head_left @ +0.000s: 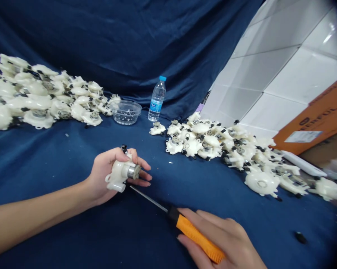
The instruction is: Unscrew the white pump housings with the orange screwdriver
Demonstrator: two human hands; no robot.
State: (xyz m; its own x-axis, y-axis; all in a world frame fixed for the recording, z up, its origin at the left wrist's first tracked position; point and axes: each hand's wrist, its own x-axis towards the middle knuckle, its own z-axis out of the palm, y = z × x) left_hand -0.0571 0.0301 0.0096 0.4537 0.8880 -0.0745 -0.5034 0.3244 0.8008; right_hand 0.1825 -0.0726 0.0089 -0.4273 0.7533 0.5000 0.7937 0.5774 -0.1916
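My left hand [103,168] grips a cream plastic motor housing [116,173] with a round silver motor sticking out to the right and a small black piece on top. The thumb lies over the housing, while the fingers curve behind it. At the lower right, my right hand [227,235] is wrapped round the orange and black handle of a screwdriver [194,231]. Its thin metal shaft points up and left, with the tip close to the underside of the housing. Whether the tip touches it, I cannot tell.
A large heap of similar housings [36,93] lies at the left, another pile [213,140] at the right. Between them stand a clear plastic bowl [126,112] with small bits and a water bottle [157,99]. An orange carton [314,116] leans against the white tiled wall [283,63].
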